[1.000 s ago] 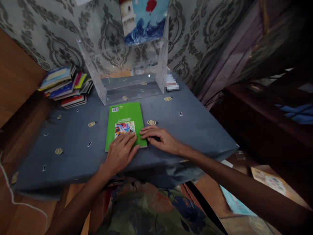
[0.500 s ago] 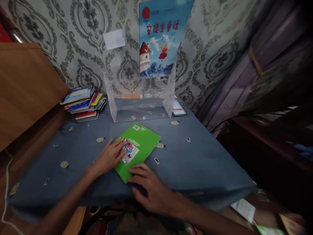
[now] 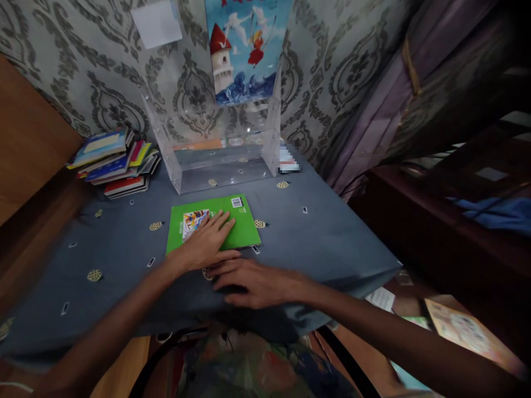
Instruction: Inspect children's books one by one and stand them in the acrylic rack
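Note:
A green book (image 3: 244, 229) lies flat on the dark blue tablecloth, showing a barcode and a small colourful picture on its cover. My left hand (image 3: 207, 240) rests palm down on the book with its fingers spread, hiding part of the cover. Just in front of the book's near edge, my right hand (image 3: 253, 284) is over the cloth, fingers stretched out and a little bent. Its fingertips come close to my left thumb; whether they touch is hard to tell. Nothing shows in the right hand.
Behind the book stands a clear acrylic rack (image 3: 219, 176), with a blue picture book (image 3: 244, 61) upright above it. A stack of books (image 3: 112, 160) sits at the back left. On the floor at right lie several books and papers, including an orange one (image 3: 468, 331).
The green book has turned, from slanted to nearly square with the table. My left hand has moved right across it, and my right hand has come off its near corner. The view has tilted down.

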`<state>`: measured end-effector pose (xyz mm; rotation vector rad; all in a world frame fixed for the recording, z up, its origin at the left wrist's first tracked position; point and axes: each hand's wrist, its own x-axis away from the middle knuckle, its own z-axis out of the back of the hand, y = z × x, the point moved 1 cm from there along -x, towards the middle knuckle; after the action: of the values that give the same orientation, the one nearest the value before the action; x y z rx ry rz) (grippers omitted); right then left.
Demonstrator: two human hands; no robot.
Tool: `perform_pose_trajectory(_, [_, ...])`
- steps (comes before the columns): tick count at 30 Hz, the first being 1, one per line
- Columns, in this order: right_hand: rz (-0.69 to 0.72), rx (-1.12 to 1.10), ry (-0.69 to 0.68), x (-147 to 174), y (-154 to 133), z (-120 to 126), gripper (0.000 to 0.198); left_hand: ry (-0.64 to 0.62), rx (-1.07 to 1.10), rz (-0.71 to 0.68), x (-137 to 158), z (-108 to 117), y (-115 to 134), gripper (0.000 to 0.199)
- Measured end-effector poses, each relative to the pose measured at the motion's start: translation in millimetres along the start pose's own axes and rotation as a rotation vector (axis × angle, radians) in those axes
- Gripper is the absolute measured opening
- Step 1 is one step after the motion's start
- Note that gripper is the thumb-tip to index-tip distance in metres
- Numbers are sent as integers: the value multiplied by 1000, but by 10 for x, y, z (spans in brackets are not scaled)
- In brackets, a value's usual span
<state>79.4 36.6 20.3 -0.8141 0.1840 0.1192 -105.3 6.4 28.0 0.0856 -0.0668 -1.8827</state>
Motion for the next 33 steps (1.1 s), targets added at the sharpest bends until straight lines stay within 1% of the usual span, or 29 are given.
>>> perform_pose_trajectory(3, [-99, -117, 71, 335, 13, 217, 28, 79, -40, 3, 5, -116, 97, 66])
perform_pose_trajectory(6, [-211, -173, 116, 508, 38, 378, 25, 130, -93, 16, -18, -183, 152, 58])
perform_pose_trajectory(7, [-245, -193, 150, 539, 60, 418, 25, 143, -110, 9, -26, -191, 166, 55])
perform_pose_trajectory(9, [-303, -247, 269, 576, 133, 485, 24, 174, -132, -19, -42, -185, 191, 49])
perform_pose_trajectory(11, [-335, -322, 452, 593, 238, 544, 25, 204, -140, -39, -57, -149, 213, 41])
perform_pose_trajectory(13, [-344, -387, 627, 593, 352, 598, 27, 215, -143, -30, -74, -90, 231, 36])
perform_pose_trajectory(15, [-338, -412, 722, 574, 451, 641, 30, 199, -143, -9, -95, -18, 245, 33])
perform_pose_trajectory(20, [-320, -455, 724, 496, 576, 649, 30, 161, -99, 27, -136, 124, 244, 32])
perform_pose_trajectory(24, [-312, -483, 739, 496, 616, 576, 30, 176, -74, 14, -152, 154, 200, 37])
perform_pose_trajectory(27, [-313, -474, 720, 513, 621, 515, 33, 209, -57, -8, -152, 146, 177, 39])
perform_pose_trajectory(30, [-337, -371, 695, 509, 582, 480, 33, 264, -70, -23, -134, 99, 199, 38])
perform_pose_trajectory(33, [-352, -170, 683, 490, 519, 481, 26, 322, -115, -31, -94, 2, 257, 33])
